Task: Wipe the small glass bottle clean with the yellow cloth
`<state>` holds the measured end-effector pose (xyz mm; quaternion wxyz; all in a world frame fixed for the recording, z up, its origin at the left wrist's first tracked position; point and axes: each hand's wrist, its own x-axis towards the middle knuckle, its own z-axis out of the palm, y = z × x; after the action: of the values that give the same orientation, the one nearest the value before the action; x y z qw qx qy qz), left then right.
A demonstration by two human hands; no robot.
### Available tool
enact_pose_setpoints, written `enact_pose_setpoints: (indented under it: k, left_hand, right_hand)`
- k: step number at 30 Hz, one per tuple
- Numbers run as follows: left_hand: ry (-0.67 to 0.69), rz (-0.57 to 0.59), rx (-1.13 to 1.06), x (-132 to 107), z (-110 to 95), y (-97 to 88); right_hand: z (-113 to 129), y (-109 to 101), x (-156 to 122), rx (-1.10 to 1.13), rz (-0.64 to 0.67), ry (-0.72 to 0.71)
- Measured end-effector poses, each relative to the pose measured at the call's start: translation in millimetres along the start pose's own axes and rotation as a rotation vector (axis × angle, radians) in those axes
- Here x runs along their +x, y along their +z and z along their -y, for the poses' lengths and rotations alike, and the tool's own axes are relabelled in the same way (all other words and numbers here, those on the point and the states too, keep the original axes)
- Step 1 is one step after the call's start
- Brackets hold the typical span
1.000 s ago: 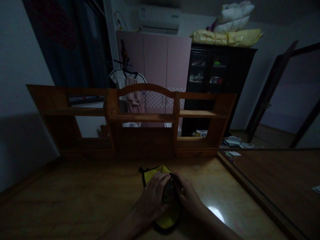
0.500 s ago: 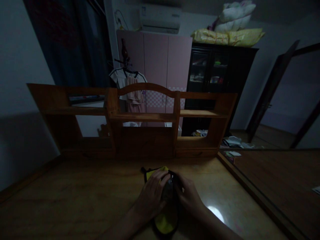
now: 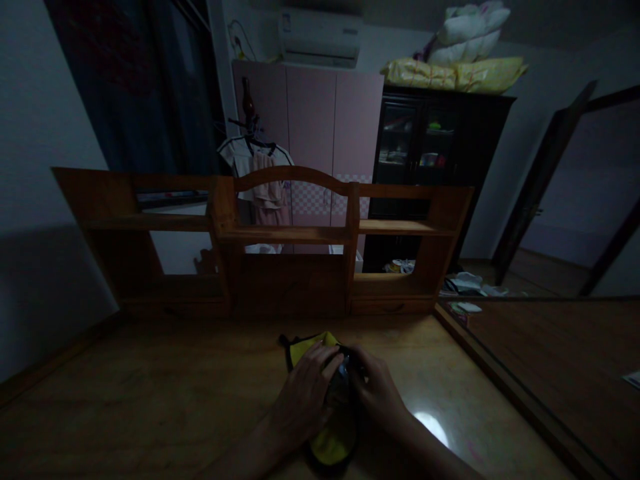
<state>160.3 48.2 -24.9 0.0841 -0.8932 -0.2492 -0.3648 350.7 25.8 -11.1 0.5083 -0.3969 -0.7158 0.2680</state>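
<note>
Black glass-fronted cabinet at the back holds a pale stack and a small green item, too dim to identify. Yellow pouch with black edging lies on the near desk, its middle dark and slightly glossy, any contents hidden. Left hand and right hand close on it from either side, fingers curled.

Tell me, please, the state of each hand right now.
Left hand: fingers bent over the yellow item; whether gripping cannot be told.
Right hand: fingers curled at its right side; too dim to tell if closed on it.
</note>
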Motion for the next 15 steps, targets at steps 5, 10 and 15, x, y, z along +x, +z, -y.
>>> enact_pose_setpoints:
  k: [5, 10, 15]
  left_hand:
    - [0.000, -0.005, -0.004, 1.9, -0.9, -1.4]
    - [-0.023, -0.030, -0.018, 3.2, -0.3, -3.4]
    - [-0.055, -0.014, -0.027, 1.7, 2.5, -1.5]
  right_hand:
    - [-1.0, -0.5, 0.0, -0.008, -0.021, 0.049]
    - [-3.6, 0.7, -0.7, -0.028, -0.034, 0.106]
    - [-3.9, 1.1, 2.9, 0.110, -0.006, 0.114]
